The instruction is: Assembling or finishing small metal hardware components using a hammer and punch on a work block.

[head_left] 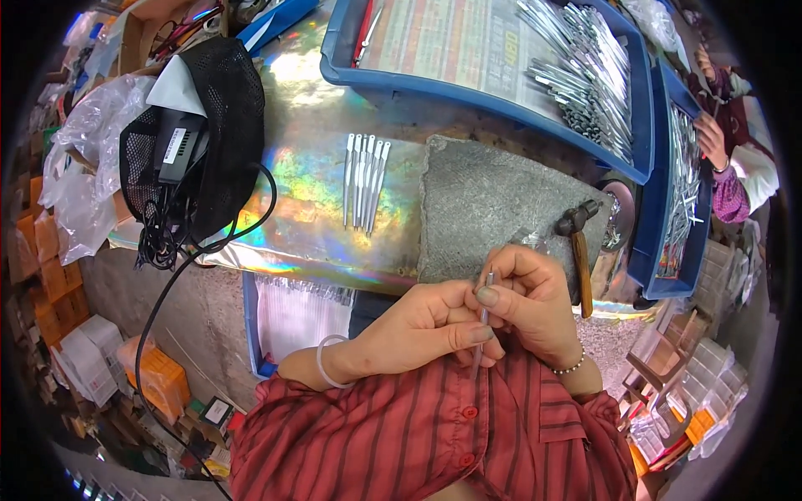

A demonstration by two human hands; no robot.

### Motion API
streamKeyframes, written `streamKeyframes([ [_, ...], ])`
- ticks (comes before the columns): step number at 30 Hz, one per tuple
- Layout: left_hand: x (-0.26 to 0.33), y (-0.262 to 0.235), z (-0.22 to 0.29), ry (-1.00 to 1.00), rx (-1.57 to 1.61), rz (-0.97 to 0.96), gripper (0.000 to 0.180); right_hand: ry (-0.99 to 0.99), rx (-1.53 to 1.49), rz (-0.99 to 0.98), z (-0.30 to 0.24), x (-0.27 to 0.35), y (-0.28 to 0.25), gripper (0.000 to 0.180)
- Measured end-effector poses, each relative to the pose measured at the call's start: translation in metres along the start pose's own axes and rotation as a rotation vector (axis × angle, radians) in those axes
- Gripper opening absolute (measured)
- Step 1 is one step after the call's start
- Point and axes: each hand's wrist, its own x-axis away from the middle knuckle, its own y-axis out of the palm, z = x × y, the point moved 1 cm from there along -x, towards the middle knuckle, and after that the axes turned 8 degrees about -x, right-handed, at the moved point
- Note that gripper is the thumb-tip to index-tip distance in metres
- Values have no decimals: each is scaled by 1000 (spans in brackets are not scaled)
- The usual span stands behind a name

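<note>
My left hand [418, 326] and my right hand [530, 305] meet close to my chest, above my red striped shirt. Both pinch one thin silver metal rod [484, 316] that stands nearly upright between the fingertips. A grey stone slab [493, 200] lies just beyond my hands on the shiny iridescent bench [309, 192]. Several finished silver rods [365, 179] lie side by side left of the slab. A hammer [578, 242] with a wooden handle rests at the slab's right edge.
A blue tray [368, 79] at the back holds a printed sheet and a heap of silver rods [585, 71]. Another blue tray [668, 217] stands at the right, where another person's hand [714, 142] reaches. A black mesh bag [196, 142] with cables sits left.
</note>
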Motion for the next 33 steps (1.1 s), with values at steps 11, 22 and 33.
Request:
streamKeyframes([
  [11,7,3,-3,-35,67,17,22,8,24,15,5,4,7,13],
  [22,14,6,-7,12,21,6,20,-21,29,-10,11,9,11,13],
  [33,15,8,-14,-31,133,60,20,-15,10,35,15,9,10,13],
])
